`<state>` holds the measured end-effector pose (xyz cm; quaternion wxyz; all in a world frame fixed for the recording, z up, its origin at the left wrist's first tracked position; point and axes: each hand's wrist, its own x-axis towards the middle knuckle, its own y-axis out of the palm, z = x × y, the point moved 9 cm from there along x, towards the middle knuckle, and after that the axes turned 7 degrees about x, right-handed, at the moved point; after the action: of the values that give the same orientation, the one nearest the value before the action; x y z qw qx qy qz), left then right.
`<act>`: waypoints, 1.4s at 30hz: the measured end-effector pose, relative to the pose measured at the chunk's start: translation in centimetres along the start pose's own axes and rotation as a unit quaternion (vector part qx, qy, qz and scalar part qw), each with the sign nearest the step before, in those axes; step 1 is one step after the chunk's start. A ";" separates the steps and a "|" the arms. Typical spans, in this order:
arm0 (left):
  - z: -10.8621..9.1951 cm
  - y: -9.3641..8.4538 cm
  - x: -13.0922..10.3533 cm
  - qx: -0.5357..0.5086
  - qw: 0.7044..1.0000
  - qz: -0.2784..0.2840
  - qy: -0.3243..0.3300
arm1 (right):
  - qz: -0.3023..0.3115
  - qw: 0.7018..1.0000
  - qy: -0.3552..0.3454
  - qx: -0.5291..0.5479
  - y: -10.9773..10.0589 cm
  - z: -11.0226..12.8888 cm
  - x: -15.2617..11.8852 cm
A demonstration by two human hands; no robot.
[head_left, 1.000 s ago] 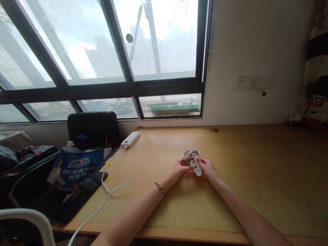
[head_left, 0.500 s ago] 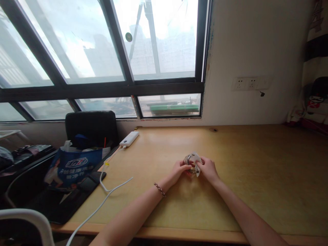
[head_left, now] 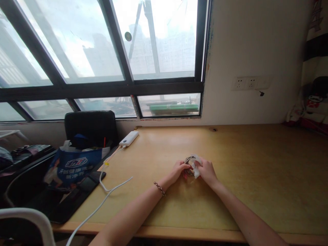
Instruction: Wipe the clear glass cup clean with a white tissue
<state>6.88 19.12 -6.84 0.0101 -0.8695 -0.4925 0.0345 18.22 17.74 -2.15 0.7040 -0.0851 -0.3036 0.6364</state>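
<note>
We count one desk (head_left: 256,171). Above it, left hand (head_left: 179,169): fingers clamped on one shiny round object (head_left: 189,159). Right hand (head_left: 207,169): fingers closed on one white cloth (head_left: 196,172), against it. Leftward: one power bank (head_left: 129,139).

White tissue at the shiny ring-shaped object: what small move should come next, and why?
Probably slide the white tissue slightly along the shiny ring-shaped object: the right hand holds the tissue at its right side, while the left hand grips its left side.
</note>
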 end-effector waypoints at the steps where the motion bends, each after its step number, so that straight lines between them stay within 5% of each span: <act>1: 0.2 -0.1 0.0 0.000 1.000 0.004 -0.001 | -0.003 1.000 -0.012 -0.010 -0.2 0.5 -0.1; 6: 0.6 -0.4 0.1 0.002 1.000 0.002 0.011 | 0.026 0.999 -0.036 0.015 0.0 1.1 -0.1; 11: 0.5 0.0 0.3 0.028 0.999 -0.020 0.000 | 0.116 0.976 0.125 0.134 3.2 -3.7 0.3; 18: -1.3 1.2 -0.1 0.109 0.991 -0.019 0.078 | 0.068 0.926 0.239 0.284 3.6 -6.2 -0.2; 33: -0.2 -0.4 0.2 0.006 0.999 -0.051 -0.004 | 0.074 0.911 0.221 0.341 3.6 -5.1 0.4; 42: -1.8 0.7 -0.2 -0.005 0.998 -0.025 0.062 | 0.106 0.913 0.211 0.333 4.1 -5.0 0.0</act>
<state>7.49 18.67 -5.05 0.0376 -0.8576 -0.5124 -0.0223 17.46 19.81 -8.21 0.6678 -0.0092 0.0923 0.7385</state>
